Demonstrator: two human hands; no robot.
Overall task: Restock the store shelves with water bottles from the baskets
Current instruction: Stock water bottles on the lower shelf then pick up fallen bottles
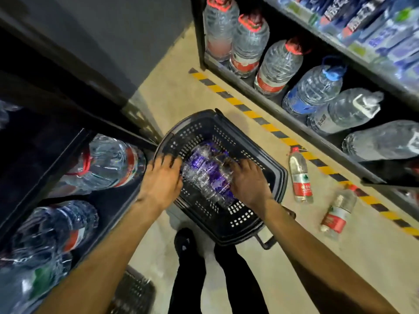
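Both my hands are down in the dark basket (241, 219), one on each side of the purple-label bottles (205, 171). My right hand (247, 183) holds the bunch from its 3 o'clock side, with fingers bent over the tops of the bottles. My left hand (162, 177) lies against the 9 o'clock side with fingers spread toward the basket rim. These fingers are blurred, so I cannot tell if they curl round a bottle or only press on it.

These small clear bottles lie close together on their sides at the basket bottom, and the basket stands on the floor in front of my shoes (184, 241).

At 3 o'clock from the basket, two red-label bottles (300, 177) lie on the floor near a yellow and black tape line (249, 114). At 1 o'clock, the low right shelf (238, 80) holds a row of large water jugs (278, 66). At 9 o'clock, the left shelf (108, 200) holds more big jugs (106, 164). A second basket (133, 293) shows partly at 7 o'clock.

Both my forearms reach forward and down, bare, with wrists almost straight and the backs of the hands up.
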